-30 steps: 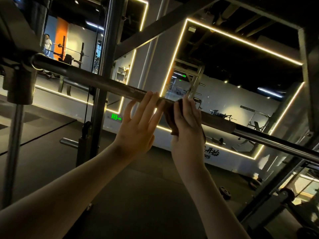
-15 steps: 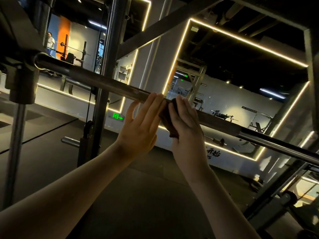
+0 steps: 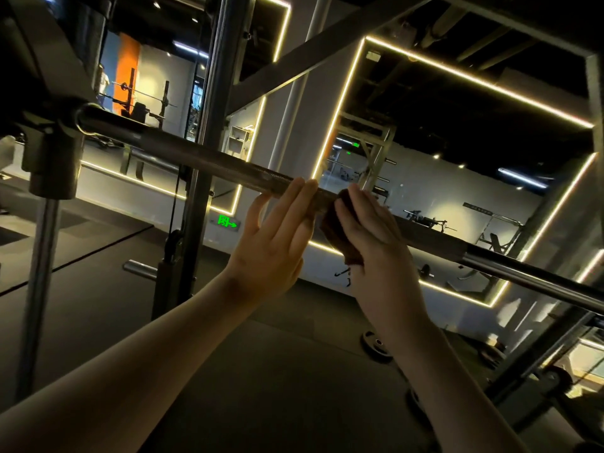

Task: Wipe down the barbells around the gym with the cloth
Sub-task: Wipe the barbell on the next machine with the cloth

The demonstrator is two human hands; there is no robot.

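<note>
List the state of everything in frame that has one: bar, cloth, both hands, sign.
long knurled steel barbell: racked, left end seated in the rack holder.
dark brown cloth: bunched against the barbell under the right hand.
left hand: fingers straight, resting on the barbell just beside the cloth.
right hand: fingers curled over the cloth, holding it to the barbell.
green exit sign: lit.
</note>
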